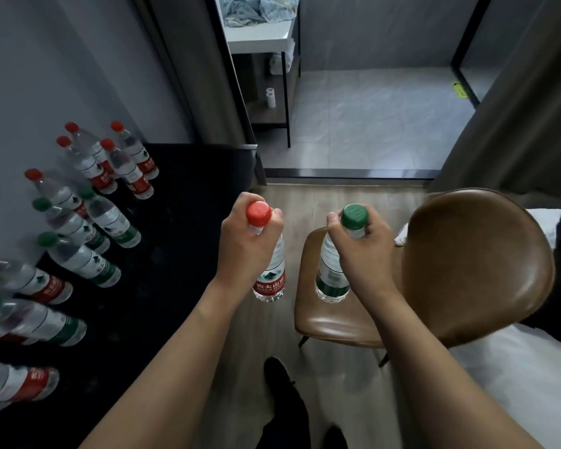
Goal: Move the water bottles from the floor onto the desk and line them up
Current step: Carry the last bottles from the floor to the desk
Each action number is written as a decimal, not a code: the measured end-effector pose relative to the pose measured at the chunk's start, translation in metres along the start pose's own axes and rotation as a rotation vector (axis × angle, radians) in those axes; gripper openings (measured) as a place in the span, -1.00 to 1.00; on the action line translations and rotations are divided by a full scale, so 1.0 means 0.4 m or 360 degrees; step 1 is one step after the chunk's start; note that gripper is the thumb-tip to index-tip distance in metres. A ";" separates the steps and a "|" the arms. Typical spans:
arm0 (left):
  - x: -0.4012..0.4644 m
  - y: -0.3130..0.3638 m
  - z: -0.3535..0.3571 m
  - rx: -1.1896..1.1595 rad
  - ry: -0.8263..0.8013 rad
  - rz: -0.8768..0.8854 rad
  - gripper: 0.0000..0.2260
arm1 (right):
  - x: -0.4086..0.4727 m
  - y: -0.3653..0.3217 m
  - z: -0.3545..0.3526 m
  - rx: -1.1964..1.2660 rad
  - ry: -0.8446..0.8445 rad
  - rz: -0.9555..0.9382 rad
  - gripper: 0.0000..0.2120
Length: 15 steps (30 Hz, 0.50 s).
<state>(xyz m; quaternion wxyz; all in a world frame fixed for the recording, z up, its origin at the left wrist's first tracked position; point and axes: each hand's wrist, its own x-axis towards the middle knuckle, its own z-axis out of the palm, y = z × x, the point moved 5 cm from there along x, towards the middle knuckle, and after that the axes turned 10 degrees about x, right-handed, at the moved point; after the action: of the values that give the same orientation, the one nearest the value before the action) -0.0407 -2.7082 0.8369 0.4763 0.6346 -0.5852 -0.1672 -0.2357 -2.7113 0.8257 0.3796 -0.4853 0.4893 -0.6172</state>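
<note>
Fingers [274,218] above wood floor [240,335], black desk [175,254].

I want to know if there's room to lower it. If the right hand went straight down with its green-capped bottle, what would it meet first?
Probably the brown chair seat: the green-capped bottle in the right hand hangs over it in this view, though depth is unclear.
</note>
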 end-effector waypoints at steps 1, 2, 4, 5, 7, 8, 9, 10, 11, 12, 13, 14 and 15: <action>0.033 -0.019 0.007 0.0003 -0.0005 0.0008 -0.87 | 0.026 0.011 0.023 -0.0001 -0.0006 0.0001 -0.85; 0.068 -0.037 0.012 -0.0007 -0.0015 0.0016 -0.87 | 0.054 0.022 0.046 -0.0007 -0.0004 0.0004 -0.85; 0.140 -0.069 0.021 -0.0033 -0.0039 0.0032 -0.86 | 0.109 0.041 0.094 -0.0032 0.0004 0.0013 -0.85; 0.174 -0.083 0.022 -0.0041 -0.0040 0.0046 -0.86 | 0.135 0.049 0.121 -0.0051 0.0003 0.0015 -0.85; 0.236 -0.108 0.022 -0.0052 -0.0034 0.0073 -0.86 | 0.184 0.066 0.174 -0.0083 0.0004 0.0010 -0.86; 0.261 -0.121 0.022 -0.0056 -0.0030 0.0083 -0.86 | 0.204 0.074 0.198 -0.0089 0.0011 0.0004 -0.87; 0.289 -0.139 0.020 -0.0058 -0.0018 0.0088 -0.86 | 0.227 0.084 0.226 -0.0089 0.0014 -0.0001 -0.87; 0.304 -0.147 0.018 -0.0064 -0.0009 0.0095 -0.86 | 0.239 0.089 0.243 -0.0086 0.0013 -0.0010 -0.87; 0.319 -0.159 0.015 -0.0067 0.0001 0.0087 -0.85 | 0.249 0.094 0.262 -0.0080 0.0001 -0.0017 -0.87; 0.335 -0.177 0.008 -0.0071 0.0010 0.0061 -0.85 | 0.262 0.104 0.286 -0.0079 -0.0025 -0.0016 -0.86; 0.347 -0.193 0.000 -0.0070 0.0026 0.0039 -0.86 | 0.272 0.112 0.310 -0.0076 -0.0054 -0.0021 -0.86; 0.357 -0.208 -0.011 -0.0066 0.0047 0.0023 -0.86 | 0.281 0.118 0.334 -0.0070 -0.0084 -0.0035 -0.85; 0.365 -0.222 -0.025 -0.0057 0.0074 0.0010 -0.87 | 0.289 0.123 0.358 -0.0067 -0.0118 -0.0052 -0.84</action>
<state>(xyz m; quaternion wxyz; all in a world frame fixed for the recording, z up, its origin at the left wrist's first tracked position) 0.0568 -2.8479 0.8211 0.5016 0.6278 -0.5729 -0.1613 -0.1246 -2.8655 0.8114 0.3771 -0.5237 0.4797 -0.5945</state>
